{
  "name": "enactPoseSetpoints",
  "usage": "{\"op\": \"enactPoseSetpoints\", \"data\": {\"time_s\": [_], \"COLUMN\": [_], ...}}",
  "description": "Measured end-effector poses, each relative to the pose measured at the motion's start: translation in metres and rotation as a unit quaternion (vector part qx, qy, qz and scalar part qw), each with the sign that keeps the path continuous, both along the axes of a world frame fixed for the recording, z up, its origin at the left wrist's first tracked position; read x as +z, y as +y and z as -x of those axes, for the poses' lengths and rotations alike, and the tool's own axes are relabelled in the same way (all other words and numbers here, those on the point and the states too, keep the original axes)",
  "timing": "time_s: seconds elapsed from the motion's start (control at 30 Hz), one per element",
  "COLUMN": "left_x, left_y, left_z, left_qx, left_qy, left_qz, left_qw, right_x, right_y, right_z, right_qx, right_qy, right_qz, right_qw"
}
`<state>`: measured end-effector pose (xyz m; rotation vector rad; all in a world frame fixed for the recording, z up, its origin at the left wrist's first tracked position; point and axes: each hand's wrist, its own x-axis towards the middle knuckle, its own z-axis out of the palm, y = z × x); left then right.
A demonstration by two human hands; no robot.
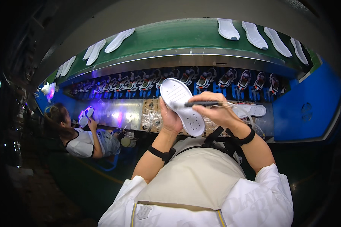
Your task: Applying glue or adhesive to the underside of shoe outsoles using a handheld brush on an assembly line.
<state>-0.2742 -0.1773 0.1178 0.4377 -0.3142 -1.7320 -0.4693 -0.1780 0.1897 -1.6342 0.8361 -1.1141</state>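
A white shoe sole (182, 99) is tilted up in front of me, its inner face with grooves and small holes toward me. My left hand (169, 118) is closed on the sole's left edge, thumb along the side. Across its middle lies a black-handled brush (203, 103), gripped by my right hand (220, 112) like a pen. The brush's tip points left at the sole; its pale end is hard to make out against the white. A thin clear tube (247, 112) runs by my right hand. Another white sole (257, 110) rests on the bench behind that hand.
Beyond the metal bench (130, 111), partly covered with brown taped sheet (149, 117), stands a row of shoe uppers (206, 78). Above them a green conveyor belt (170, 39) carries several white soles (254, 34). A blue machine panel (305, 109) bounds the right. A co-worker (83, 140) sits at left holding a shoe.
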Motion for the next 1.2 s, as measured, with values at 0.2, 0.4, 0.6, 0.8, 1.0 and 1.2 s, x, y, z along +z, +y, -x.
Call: {"op": "enactPoseSetpoints", "data": {"time_s": [0.2, 0.4, 0.6, 0.8, 1.0, 1.2], "left_x": [0.024, 0.04, 0.05, 0.068, 0.082, 0.092], "left_y": [-0.01, -0.021, -0.031, -0.044, -0.057, -0.074], "left_z": [0.002, -0.002, -0.012, -0.02, -0.027, -0.026], "left_qx": [-0.077, -0.075, -0.06, -0.128, -0.168, -0.242], "left_qy": [0.054, 0.083, 0.053, 0.05, -0.003, -0.085], "left_qz": [0.063, 0.049, 0.08, 0.141, 0.172, 0.236], "left_qw": [0.994, 0.992, 0.994, 0.98, 0.971, 0.937], "right_x": [0.003, 0.013, 0.027, 0.038, 0.047, 0.052], "right_y": [0.01, 0.015, 0.009, 0.008, 0.009, 0.006], "right_z": [0.001, 0.0, 0.004, 0.006, 0.005, 0.006], "right_qx": [0.122, 0.08, 0.024, 0.239, 0.184, 0.089], "right_qy": [0.121, 0.187, 0.177, 0.139, 0.213, 0.246], "right_qz": [0.212, 0.285, 0.242, 0.268, 0.299, 0.255], "right_qw": [0.962, 0.937, 0.954, 0.923, 0.912, 0.931]}}
